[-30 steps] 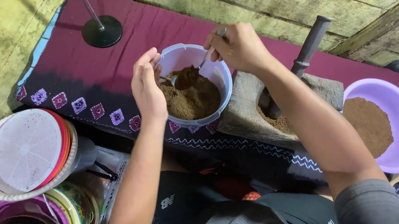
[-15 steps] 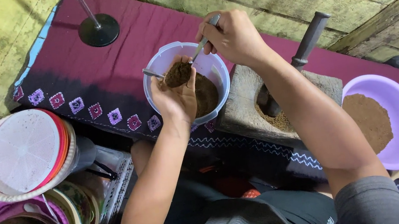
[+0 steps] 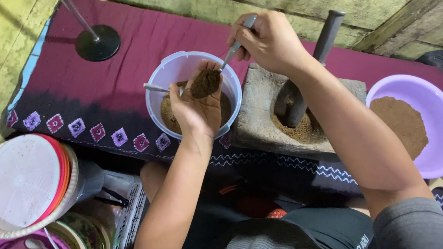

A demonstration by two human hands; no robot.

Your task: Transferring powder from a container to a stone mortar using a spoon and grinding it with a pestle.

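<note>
The left hand (image 3: 196, 108) lies cupped, palm up, over the pale plastic tub (image 3: 162, 86) so spilled brown powder (image 3: 205, 82) falls back in, while the right hand (image 3: 270, 41), just beside it, pinches a metal spoon (image 3: 232, 52) tipped onto that palm.

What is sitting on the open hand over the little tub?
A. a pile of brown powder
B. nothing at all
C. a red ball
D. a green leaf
A. The left hand lies palm up over the tub with a small heap of brown powder on it, at the tip of the spoon held by the right hand.
</note>
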